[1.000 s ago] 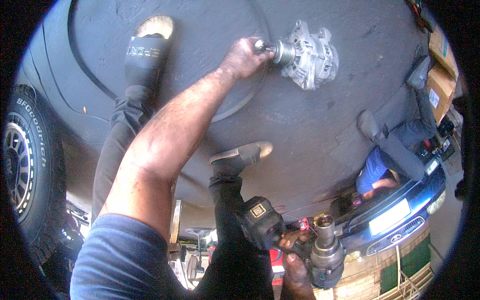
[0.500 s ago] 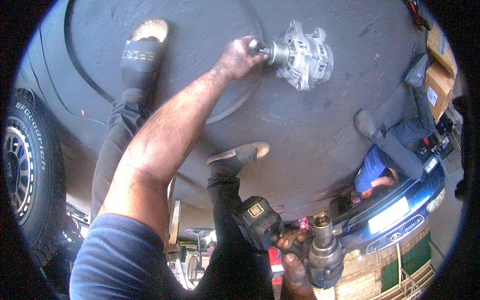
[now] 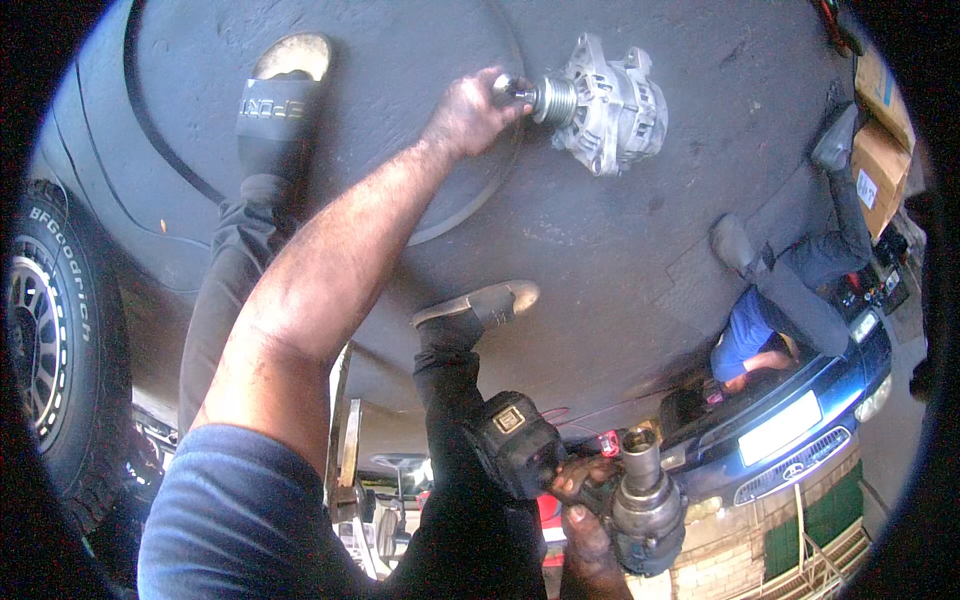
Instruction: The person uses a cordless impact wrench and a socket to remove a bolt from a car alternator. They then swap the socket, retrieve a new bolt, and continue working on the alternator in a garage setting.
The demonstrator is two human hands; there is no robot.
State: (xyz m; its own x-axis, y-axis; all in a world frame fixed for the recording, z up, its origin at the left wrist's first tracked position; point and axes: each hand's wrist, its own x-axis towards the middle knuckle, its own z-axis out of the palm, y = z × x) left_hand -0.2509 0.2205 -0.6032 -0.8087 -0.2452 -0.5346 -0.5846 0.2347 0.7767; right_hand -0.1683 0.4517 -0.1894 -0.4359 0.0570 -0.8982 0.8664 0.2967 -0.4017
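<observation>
A silver alternator [image 3: 615, 112] lies on the dark grey floor, its grooved pulley [image 3: 556, 101] facing left. My left hand [image 3: 472, 115] is closed around a shiny metal tool with a rounded end [image 3: 507, 88], whose narrow tip meets the centre of the pulley. Most of this tool is hidden in my fingers, so its exact kind is unclear. Low on the right, my right hand [image 3: 590, 525] grips the handle of a cordless impact wrench [image 3: 648, 520]. A large metal socket [image 3: 640, 455] sits on its nose, well away from the alternator. Its black battery pack [image 3: 515, 440] shows beside my leg.
My two feet in dark slides [image 3: 285, 105] stand either side of my left forearm. A big tyre [image 3: 65, 340] rises at the far left. Over on the right, another person [image 3: 750, 335] bends beside a blue car [image 3: 800, 430]. Cardboard boxes [image 3: 880, 175] stand behind them.
</observation>
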